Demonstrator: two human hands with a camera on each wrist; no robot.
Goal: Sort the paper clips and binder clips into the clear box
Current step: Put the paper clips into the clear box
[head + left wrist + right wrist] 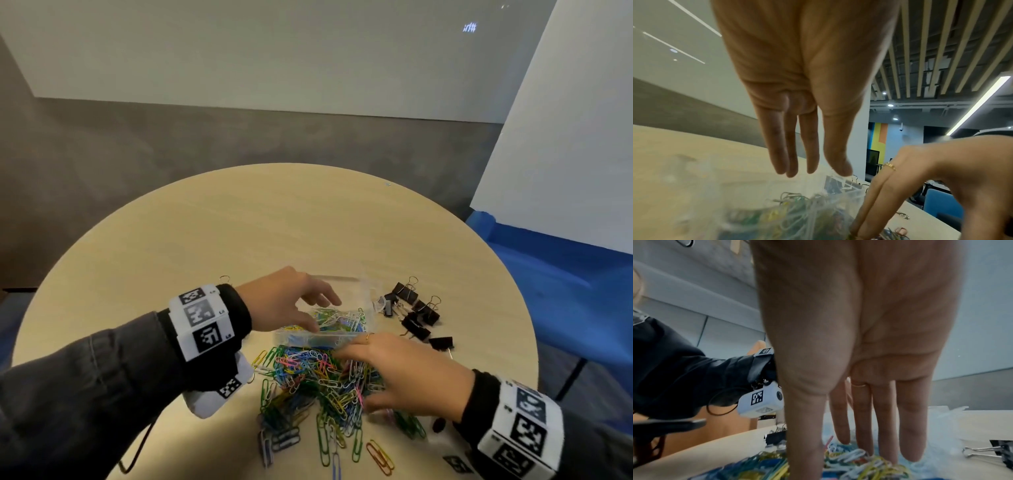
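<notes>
The clear box [301,337] sits mid-table, partly filled with coloured paper clips; it looks blurred in the left wrist view [735,203]. My left hand [325,315] hovers over it with fingers [789,162] straight and relaxed, holding nothing. A loose pile of coloured paper clips [308,380] lies in front of the box. My right hand [356,377] lies flat on the pile's right side, straight fingers [910,434] touching the clips [760,467]. Several black binder clips [416,310] lie right of the box.
The round wooden table [239,233] has bare surface beyond the box and to the left. One binder clip [999,452] lies close to my right hand's little finger. A blue seat [565,274] stands past the table's right edge.
</notes>
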